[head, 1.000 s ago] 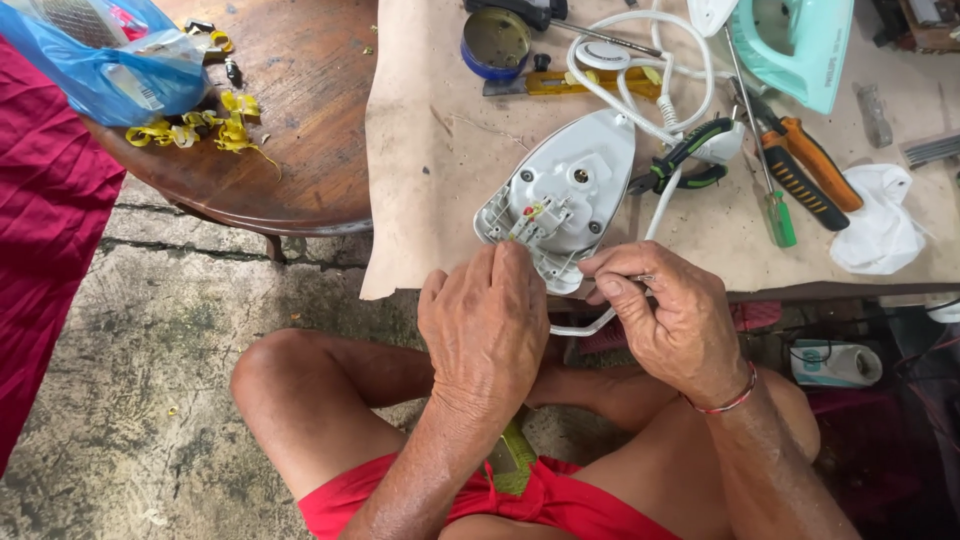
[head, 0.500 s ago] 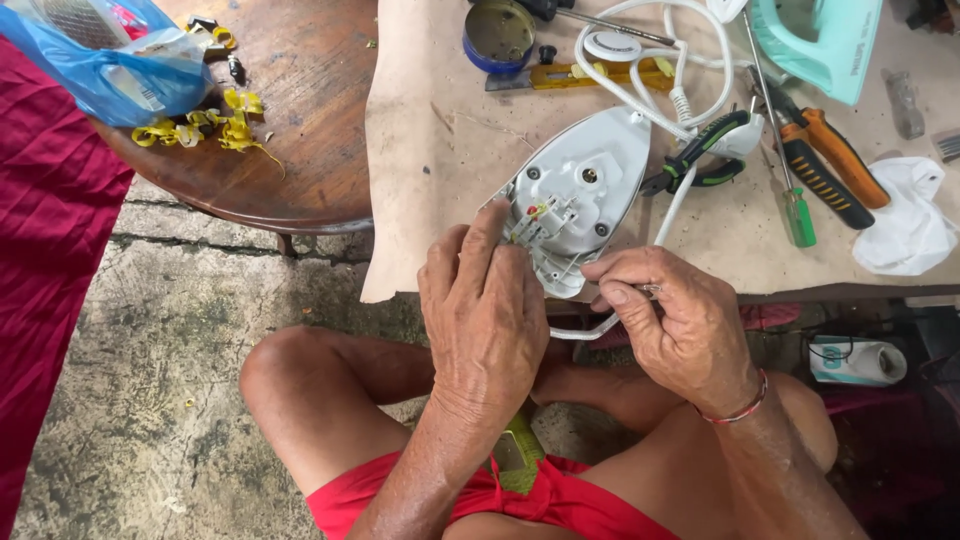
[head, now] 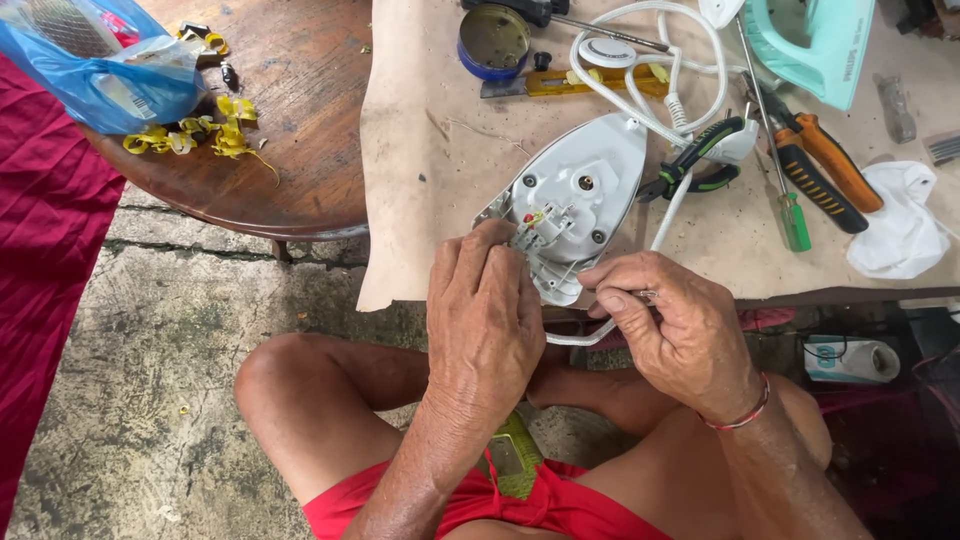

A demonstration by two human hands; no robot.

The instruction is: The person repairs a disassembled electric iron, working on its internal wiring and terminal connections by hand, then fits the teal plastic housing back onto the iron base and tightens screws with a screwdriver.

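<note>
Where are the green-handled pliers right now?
The pliers lie right of centre in the head view, on the bench beside the opened iron base, left of the orange-handled tool.

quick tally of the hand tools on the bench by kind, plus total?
Pliers, black-and-green grips: 1
Pliers or cutters, orange-and-black grips: 1
Screwdriver, green handle: 1
Screwdriver, yellow handle: 1
Total: 4
A dark tool at the top edge is cut off and not counted.

A cardboard-covered workbench is carrying an opened white iron base, a white cord, pliers, screwdrivers, a round tin, a white cloth and a mint-green iron shell. Beside it, a round wooden table is holding a blue plastic bag and yellow scraps.
</note>
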